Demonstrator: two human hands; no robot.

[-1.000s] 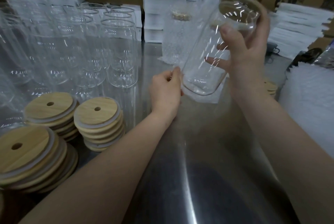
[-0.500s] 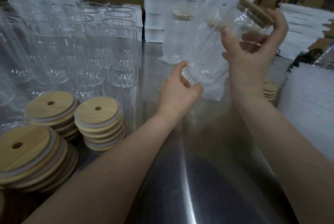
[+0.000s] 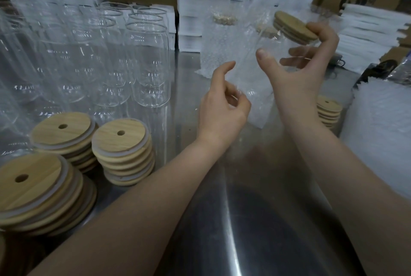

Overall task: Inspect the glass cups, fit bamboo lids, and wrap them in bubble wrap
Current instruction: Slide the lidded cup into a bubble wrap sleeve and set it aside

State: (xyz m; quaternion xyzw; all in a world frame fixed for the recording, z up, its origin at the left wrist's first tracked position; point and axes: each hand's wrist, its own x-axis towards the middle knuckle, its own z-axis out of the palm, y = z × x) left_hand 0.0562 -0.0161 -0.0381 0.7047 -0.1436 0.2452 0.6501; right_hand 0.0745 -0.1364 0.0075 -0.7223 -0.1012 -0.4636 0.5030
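Glass cup (image 3: 270, 53), bamboo lid (image 3: 293, 27) fitted: tilted in air over steel table (image 3: 244, 220), clamped in right hand (image 3: 298, 75), thumb on near wall, fingers behind. Left hand (image 3: 220, 108) curled, seemingly pinching bubble wrap (image 3: 258, 106) at the base. Best to keep wrap taut, roll toward lid. Bare cups (image 3: 151, 64) close on left, lid stacks (image 3: 124, 153) near; open room toward body.

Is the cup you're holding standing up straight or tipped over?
Tipped. The glass cup slants in the right hand, with its bamboo lid up high and its bottom lower left.
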